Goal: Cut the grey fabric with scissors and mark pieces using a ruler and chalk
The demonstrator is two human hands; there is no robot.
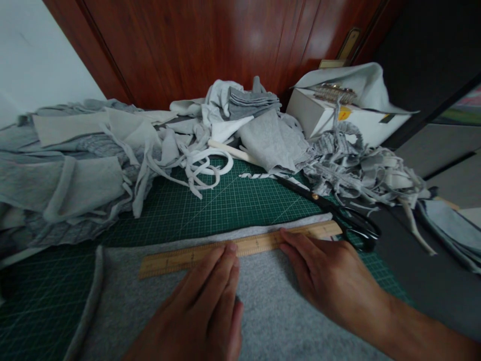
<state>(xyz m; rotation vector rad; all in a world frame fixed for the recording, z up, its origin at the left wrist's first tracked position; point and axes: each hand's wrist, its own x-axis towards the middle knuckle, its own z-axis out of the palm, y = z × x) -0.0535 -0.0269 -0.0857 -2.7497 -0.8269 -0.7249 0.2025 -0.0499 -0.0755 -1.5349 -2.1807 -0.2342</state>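
Note:
A wooden ruler [259, 243] lies slantwise across a piece of grey knit fabric [270, 301], just below the fabric's upper edge. My left hand [206, 301] presses on the ruler's middle with its fingers stretched out together and lying flat. Further right, my right hand [326, 271] has its thumb and forefinger closed at the ruler's lower edge, the fingertips resting on the wood. Beyond the ruler's right end lie black-handled scissors [341, 215], blades pointing up and left. The lower part of my left hand runs out of view.
A green cutting mat [180, 205] lies under the fabric. Grey cloth scraps [82, 175] are piled on the left, with more folded cloth [268, 138] at the back. A white box [311, 113] stands at the back right near tangled strips [349, 165], before a reddish wooden door [203, 45].

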